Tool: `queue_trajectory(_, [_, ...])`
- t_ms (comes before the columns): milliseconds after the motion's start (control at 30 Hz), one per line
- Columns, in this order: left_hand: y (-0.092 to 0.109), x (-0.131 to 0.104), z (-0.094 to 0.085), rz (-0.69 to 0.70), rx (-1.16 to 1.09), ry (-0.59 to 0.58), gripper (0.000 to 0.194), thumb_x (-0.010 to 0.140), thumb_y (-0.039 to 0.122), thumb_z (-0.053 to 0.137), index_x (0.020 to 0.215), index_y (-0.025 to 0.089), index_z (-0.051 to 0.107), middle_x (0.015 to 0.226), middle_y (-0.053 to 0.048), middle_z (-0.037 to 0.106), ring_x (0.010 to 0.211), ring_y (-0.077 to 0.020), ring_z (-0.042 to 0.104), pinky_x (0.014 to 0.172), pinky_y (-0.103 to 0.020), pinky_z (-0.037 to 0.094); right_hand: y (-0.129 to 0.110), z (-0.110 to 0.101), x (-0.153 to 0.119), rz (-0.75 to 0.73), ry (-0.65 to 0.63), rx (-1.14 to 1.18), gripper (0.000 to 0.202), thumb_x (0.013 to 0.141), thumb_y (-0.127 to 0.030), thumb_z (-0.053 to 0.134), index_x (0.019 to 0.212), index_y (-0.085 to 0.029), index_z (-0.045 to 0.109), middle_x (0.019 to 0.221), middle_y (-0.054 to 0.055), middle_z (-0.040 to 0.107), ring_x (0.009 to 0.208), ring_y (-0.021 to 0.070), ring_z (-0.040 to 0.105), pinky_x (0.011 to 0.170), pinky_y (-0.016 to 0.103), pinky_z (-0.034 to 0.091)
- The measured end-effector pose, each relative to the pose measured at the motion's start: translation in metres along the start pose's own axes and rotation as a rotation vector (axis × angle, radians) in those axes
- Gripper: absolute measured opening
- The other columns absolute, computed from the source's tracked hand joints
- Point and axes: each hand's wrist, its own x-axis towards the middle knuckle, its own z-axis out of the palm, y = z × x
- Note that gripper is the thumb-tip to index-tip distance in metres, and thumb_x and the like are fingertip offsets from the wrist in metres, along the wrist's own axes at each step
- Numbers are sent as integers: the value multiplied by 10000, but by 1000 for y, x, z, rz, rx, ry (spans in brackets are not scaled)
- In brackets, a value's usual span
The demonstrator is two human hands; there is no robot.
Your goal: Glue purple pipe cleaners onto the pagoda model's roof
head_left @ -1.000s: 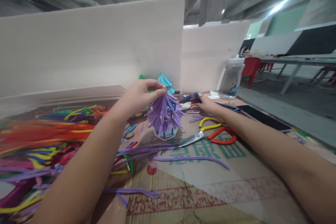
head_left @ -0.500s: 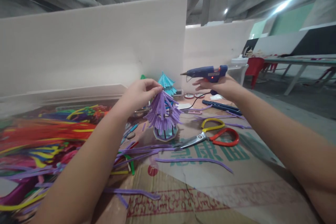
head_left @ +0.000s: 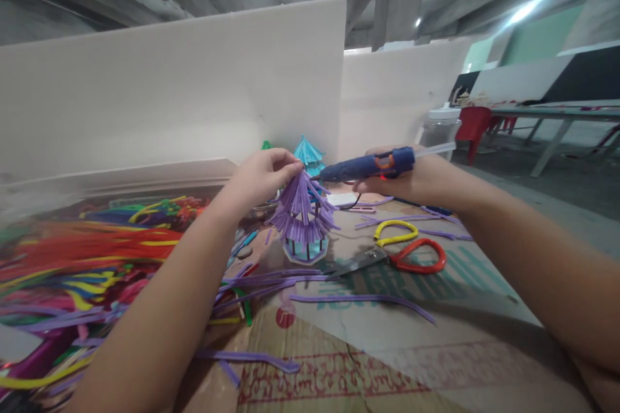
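Note:
A small purple model pavilion (head_left: 304,226) with two tiers of fuzzy pipe-cleaner roof stands upright on the tabletop. My left hand (head_left: 264,175) pinches the tip of its upper roof. My right hand (head_left: 429,174) is wrapped round a blue hot glue gun (head_left: 365,166), with a clear glue stick jutting from its back end. The nozzle lies at the right side of the upper roof, close below my left fingertips; I cannot tell whether it touches. Behind the purple model rises a light-blue pavilion (head_left: 306,150), partly hidden.
Scissors (head_left: 417,255) with yellow and red handles lie right of the model. Purple pipe cleaners (head_left: 361,299) are strewn in front. A heap of coloured pipe cleaners (head_left: 121,239) fills the left side. White boards (head_left: 194,84) stand behind; a lidded clear jar (head_left: 440,128) is at back right.
My right hand has brought the glue gun down and left, from a spot apart in the air to the upper roof. My left hand keeps its pinch on the tip.

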Motion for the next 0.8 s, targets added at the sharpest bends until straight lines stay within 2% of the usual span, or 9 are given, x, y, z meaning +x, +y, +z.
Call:
queue_trajectory(100, [4, -1, 0, 3, 27, -1, 271, 899, 399, 584, 921, 160, 711, 824, -35, 713, 737, -164, 620, 670, -280, 434, -3, 3, 1, 14, -57, 4, 379, 717, -561, 704, 767, -188, 658, 666, 17, 616, 663, 175, 554, 593, 291, 411])
queue_trajectory(367, [12, -4, 0, 47, 83, 23, 225, 898, 356, 584, 904, 177, 719, 854, -35, 724, 798, -179, 634, 784, -302, 476, -4, 3, 2, 28, -63, -9, 356, 707, -540, 692, 700, -197, 600, 622, -4, 572, 598, 143, 501, 550, 272, 362])
queue_trajectory(533, [16, -5, 0, 35, 101, 33, 211, 896, 347, 596, 887, 178, 721, 846, -32, 726, 788, -180, 633, 781, -297, 479, -5, 4, 2, 54, -50, -30, 411, 691, -590, 696, 731, -187, 628, 629, -2, 565, 607, 148, 495, 554, 281, 348])
queue_trajectory(800, [18, -6, 0, 30, 89, 27, 235, 904, 366, 591, 909, 172, 723, 854, -34, 724, 782, -176, 630, 757, -295, 468, -7, 5, 2, 72, -44, -12, 344, 689, -537, 708, 699, -209, 603, 624, -7, 552, 608, 148, 490, 557, 278, 350])
